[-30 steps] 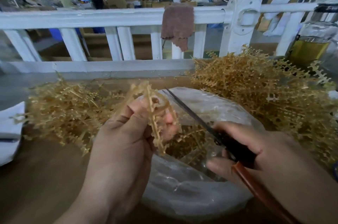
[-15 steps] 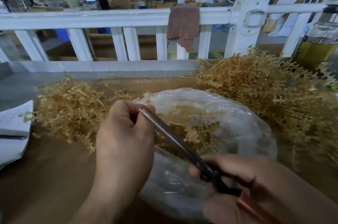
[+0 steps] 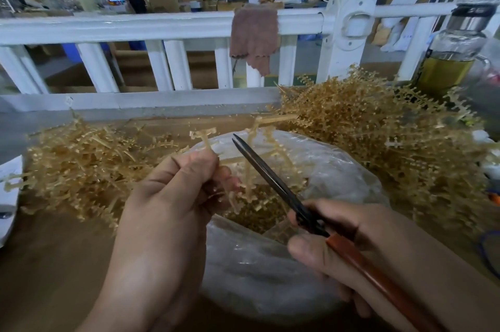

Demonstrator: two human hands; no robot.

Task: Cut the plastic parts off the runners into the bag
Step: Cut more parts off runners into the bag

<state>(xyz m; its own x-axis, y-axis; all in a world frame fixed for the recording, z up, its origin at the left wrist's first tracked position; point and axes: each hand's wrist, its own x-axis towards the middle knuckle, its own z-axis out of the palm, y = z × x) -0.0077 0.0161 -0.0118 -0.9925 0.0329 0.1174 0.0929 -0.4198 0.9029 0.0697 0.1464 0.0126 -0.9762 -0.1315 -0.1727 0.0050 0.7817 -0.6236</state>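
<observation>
My left hand [image 3: 173, 196] pinches a tan plastic runner [image 3: 257, 158] whose branches with small parts hang over the open clear plastic bag [image 3: 338, 177]. My right hand [image 3: 351, 239] grips dark scissors [image 3: 273, 182] with a red-brown handle. Their blades are nearly together and point up and left, with the tips beside the runner's branches. Cut tan parts lie inside the bag below the runner.
A pile of tan runners [image 3: 378, 128] lies at the right and another heap [image 3: 81, 163] at the left on the brown table. A white railing [image 3: 162, 25] with a brown cloth [image 3: 254, 36] runs behind. A glass bottle [image 3: 451, 61] stands at the far right; white paper [image 3: 10, 191] lies at the left edge.
My left hand has raised a runner with full branches over the bag. The scissors have swung from lying low across the bag to pointing up beside the runner.
</observation>
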